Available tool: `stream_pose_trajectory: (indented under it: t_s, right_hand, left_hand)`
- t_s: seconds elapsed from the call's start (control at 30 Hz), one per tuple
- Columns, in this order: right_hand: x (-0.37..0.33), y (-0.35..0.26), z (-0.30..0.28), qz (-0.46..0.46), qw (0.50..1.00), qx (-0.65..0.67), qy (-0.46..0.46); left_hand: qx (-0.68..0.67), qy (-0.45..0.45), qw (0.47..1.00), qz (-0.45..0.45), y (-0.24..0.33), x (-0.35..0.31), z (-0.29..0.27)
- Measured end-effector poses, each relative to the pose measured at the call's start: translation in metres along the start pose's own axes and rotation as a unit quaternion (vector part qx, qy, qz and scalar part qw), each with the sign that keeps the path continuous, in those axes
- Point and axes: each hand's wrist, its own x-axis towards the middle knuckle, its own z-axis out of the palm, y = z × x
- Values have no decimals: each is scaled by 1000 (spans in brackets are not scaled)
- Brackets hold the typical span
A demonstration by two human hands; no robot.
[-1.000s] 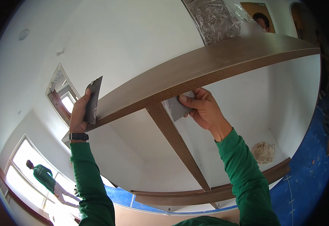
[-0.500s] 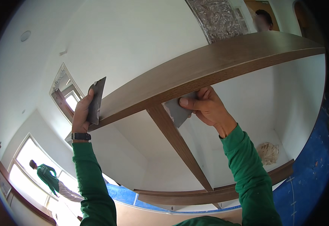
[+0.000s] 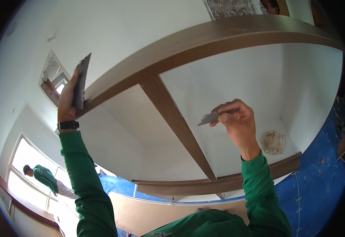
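My left hand (image 3: 66, 100), a dark watch band on its wrist, grips a flat dark grey plate (image 3: 82, 81), with a little pale paste near its edge. That plate stands upright beside the left end of a long brown wooden top board (image 3: 204, 39). Inside the right bay of the wooden frame, my right hand (image 3: 239, 122) pinches a thin grey scraper blade (image 3: 208, 118), seen nearly edge-on. The blade is apart from the brown wooden divider (image 3: 176, 122), which slants down from the top board to the lower rail (image 3: 172, 186).
A crumpled beige lump (image 3: 273, 142) lies in the right bay's corner. Blue sheeting (image 3: 285, 193) covers floor at the right. One person in green (image 3: 46, 177) is by the window at left; another person (image 3: 271, 6) is partly visible behind the top board.
My right hand has drawn its scraper down and away from the joint of divider and top board, turning it edge-on. The view has shifted; the person at the window now leans forward.
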Motion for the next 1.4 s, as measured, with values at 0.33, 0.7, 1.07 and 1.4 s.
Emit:
stream_pose_trajectory:
  t_s: [0.33,0.7,1.07,1.4]
  right_hand:
    - [-41,-6,39,-248,901,-354,-30]
    - [-11,3,46,-380,780,-492,-74]
    - [-31,11,35,-359,767,-529,-46]
    - [-26,21,27,-390,737,-551,-33]
  left_hand:
    - [-58,0,998,16,3,-10,10]
    - [-88,-53,994,43,2,-10,6]
    - [-82,-54,995,36,0,-9,2]
    - [-86,-56,994,37,2,-10,3]
